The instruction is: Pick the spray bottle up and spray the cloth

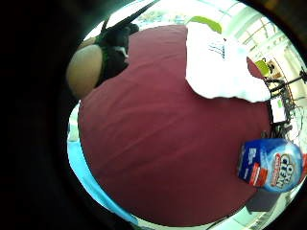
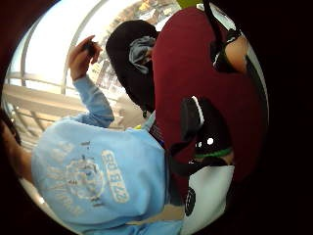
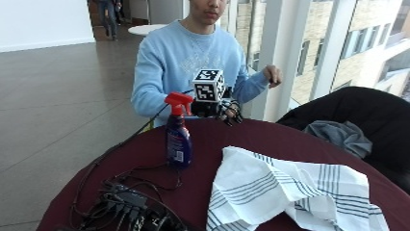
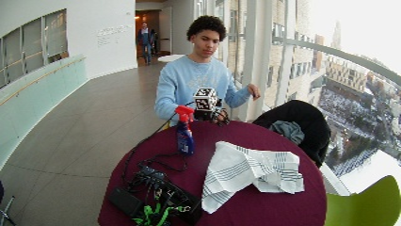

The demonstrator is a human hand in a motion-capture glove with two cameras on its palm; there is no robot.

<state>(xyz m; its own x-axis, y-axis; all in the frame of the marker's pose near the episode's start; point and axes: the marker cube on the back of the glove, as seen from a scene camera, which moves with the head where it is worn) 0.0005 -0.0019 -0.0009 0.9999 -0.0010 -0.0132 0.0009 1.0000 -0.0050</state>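
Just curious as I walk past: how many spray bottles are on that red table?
1: the spray bottle stands upright on the table, beside the striped cloth. None seems hidden.

- A round surface (image 3: 269, 139) covered in dark red cloth is carrying everything.
- A spray bottle (image 3: 178, 132) with a red trigger head and blue body is standing upright on the surface, near the person's edge.
- A white cloth (image 3: 288, 192) with thin dark stripes is lying rumpled beside the spray bottle, apart from it, spreading toward the window side.
- A tangle of black cables and boxes (image 3: 128, 204) is sitting near the spray bottle, on the side away from the person.
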